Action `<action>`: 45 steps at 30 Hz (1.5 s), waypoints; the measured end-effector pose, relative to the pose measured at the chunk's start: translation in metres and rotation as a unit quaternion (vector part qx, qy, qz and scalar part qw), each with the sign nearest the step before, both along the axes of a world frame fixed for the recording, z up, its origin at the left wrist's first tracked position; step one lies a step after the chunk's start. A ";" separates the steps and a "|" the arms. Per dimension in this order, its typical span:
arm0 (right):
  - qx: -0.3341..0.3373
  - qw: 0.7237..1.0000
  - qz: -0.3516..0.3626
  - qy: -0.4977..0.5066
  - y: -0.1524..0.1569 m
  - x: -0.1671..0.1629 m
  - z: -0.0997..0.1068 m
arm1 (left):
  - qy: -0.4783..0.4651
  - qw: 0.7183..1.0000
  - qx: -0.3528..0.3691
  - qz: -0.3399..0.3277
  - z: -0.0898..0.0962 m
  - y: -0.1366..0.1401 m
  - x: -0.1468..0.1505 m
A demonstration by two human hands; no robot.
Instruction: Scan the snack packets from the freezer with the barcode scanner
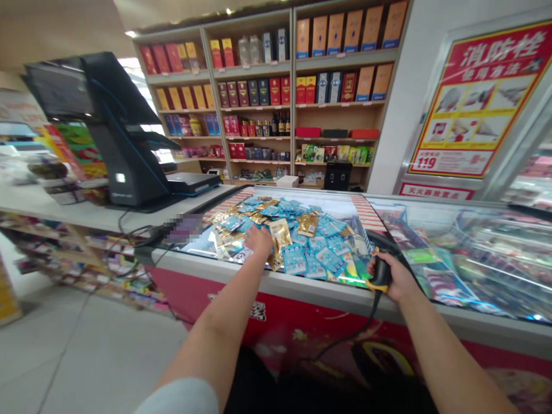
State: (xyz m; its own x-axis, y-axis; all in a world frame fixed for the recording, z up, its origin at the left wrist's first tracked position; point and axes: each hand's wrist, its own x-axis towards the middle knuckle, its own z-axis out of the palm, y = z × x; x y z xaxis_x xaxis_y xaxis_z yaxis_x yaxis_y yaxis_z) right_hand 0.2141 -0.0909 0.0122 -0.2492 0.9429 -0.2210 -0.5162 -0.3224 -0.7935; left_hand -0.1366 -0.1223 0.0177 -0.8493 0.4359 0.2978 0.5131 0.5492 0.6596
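Note:
My right hand (pixel 394 279) is wrapped round the grip of a black and yellow barcode scanner (pixel 381 272), its cord hanging down past the freezer's front. My left hand (pixel 260 241) reaches over a heap of small packets, fingers stretched out and apart. It touches or hovers just above them; I cannot tell which. Right beside it lies a shiny gold packet (pixel 282 234). Many blue packets (pixel 294 260) with pale print are spread over the glass freezer top (pixel 202 247), mixed with other gold ones.
On the left counter (pixel 73 210) stands a black checkout terminal (pixel 129 155) with cables trailing down. A second glass-topped freezer (pixel 457 259) adjoins on the right. Shelves (pixel 259 72) of boxes and bottles rise behind, beside a red wall sign (pixel 483 103).

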 end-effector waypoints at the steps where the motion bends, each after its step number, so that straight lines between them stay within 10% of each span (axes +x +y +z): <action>1: -0.002 1.000 -0.001 0.001 0.000 0.000 0.000 | -0.005 1.000 0.003 -0.017 0.003 -0.007 -0.002; 5: -0.003 1.000 -0.001 0.005 -0.001 -0.001 0.001 | 0.090 0.976 -0.034 -0.196 0.003 -0.044 -0.001; 10: -0.006 1.000 0.018 0.000 -0.001 -0.001 0.001 | 0.201 0.871 -0.188 -0.407 -0.011 -0.076 0.034; 25: -0.019 1.000 0.007 -0.018 0.003 0.006 -0.007 | 0.138 0.921 -0.172 -0.321 -0.012 0.002 0.123; 33: -0.006 0.999 -0.002 -0.031 0.001 0.009 -0.009 | 0.244 0.956 -0.056 -0.155 0.007 -0.053 -0.008; 39: -0.007 0.999 -0.003 -0.048 -0.001 0.009 -0.010 | 0.151 0.979 -0.128 -0.039 0.010 -0.055 -0.138; 45: -0.011 0.998 -0.010 -0.055 -0.004 0.007 -0.007 | 0.051 0.985 -0.158 -0.037 -0.002 -0.019 -0.134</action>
